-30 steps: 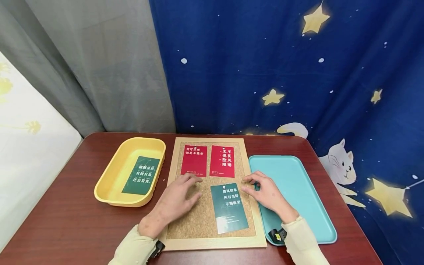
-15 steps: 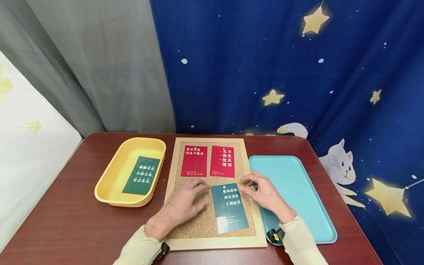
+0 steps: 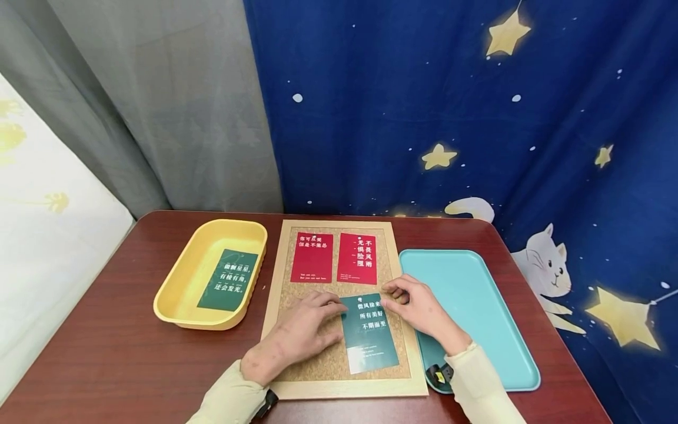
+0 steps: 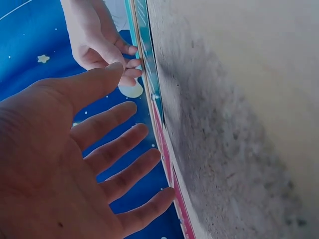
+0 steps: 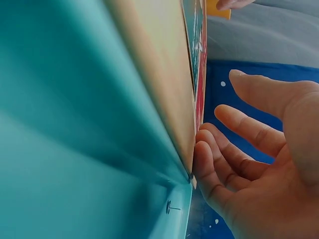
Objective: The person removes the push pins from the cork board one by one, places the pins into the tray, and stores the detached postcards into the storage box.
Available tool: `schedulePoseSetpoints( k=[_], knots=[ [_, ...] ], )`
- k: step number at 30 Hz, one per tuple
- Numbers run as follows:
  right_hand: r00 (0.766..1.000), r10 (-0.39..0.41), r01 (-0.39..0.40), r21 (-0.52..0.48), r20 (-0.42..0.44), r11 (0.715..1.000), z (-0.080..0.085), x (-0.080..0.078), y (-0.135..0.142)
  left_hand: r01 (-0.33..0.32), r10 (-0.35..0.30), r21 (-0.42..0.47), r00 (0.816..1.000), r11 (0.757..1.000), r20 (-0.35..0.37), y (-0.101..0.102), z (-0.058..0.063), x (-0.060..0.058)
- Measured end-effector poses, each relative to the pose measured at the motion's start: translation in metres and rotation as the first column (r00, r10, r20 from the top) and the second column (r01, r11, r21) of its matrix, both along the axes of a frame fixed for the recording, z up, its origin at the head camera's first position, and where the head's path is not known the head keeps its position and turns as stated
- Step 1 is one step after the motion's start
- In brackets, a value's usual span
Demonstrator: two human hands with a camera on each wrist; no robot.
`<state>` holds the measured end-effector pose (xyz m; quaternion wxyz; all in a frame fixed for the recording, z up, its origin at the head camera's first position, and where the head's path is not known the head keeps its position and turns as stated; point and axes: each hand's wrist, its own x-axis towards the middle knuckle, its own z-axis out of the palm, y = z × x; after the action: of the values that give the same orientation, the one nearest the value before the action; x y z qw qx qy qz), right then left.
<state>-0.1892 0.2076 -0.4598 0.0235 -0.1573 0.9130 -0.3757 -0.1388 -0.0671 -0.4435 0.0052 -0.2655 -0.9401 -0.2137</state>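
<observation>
A green card [image 3: 371, 344] with white writing lies slightly tilted on the lower right of a wood-framed cork board [image 3: 344, 389]. A small pin [image 3: 360, 300] shows near its top. My left hand [image 3: 304, 331] is at the card's left edge, fingertips right by its upper left side; in the left wrist view its fingers are spread and relaxed. My right hand [image 3: 418, 306] is by the card's upper right corner. In the right wrist view its fingers [image 5: 202, 157] bend loosely against the board's edge, thumb apart, holding nothing. Two red cards, one left [image 3: 311, 259] and one right [image 3: 357, 260], hang above.
A yellow basin [image 3: 177, 277] on the left holds another green card [image 3: 228, 280]. A teal tray [image 3: 477, 312] lies against the board's right side, with a pin [image 5: 172, 208] visible in it in the right wrist view. Curtains [image 3: 371, 118] stand behind the brown table [image 3: 106, 330].
My left hand has moved right, from below the left red card to the green card's left edge. My right hand has shifted slightly left toward the card's upper corner.
</observation>
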Motion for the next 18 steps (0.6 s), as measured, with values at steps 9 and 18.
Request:
schedulePoseSetpoints(
  k=[9, 18],
  knots=[
    [0.999, 0.036, -0.036, 0.044, 0.002, 0.998, 0.0016, -0.0014, -0.0026, 0.041, -0.041, -0.016, 0.999, 0.999, -0.007, 0.0040, -0.0005, -0.0006],
    [0.996, 0.089, -0.090, 0.069, 0.022, 0.994, 0.0017, -0.0019, -0.0048, 0.068, -0.065, -0.084, 0.997, 0.994, 0.043, 0.0082, -0.0004, 0.0000]
  ],
)
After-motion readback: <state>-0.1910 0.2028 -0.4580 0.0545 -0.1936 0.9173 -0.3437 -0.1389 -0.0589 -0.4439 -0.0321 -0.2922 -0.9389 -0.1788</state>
